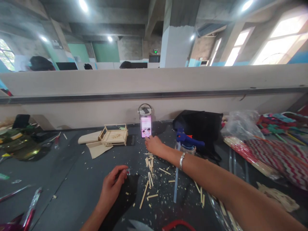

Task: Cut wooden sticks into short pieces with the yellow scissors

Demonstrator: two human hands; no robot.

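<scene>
My right hand reaches forward, its fingertips at the lower edge of a phone with a pink screen, which stands upright against a round white container. The fingers are partly extended, and nothing is held in them. Above the table at the lower middle, my left hand has its fingers curled and the thumb close to them; whether something small is between them cannot be made out. Short wooden sticks and chips lie scattered between the hands. A small wooden frame model sits at the back left on brown card.
A blue glue gun rests on a jar beside a black bag. Packaged sticks and striped cloth lie right. A greenish bottle is far left; red-handled scissors are at the front. A low partition stands behind.
</scene>
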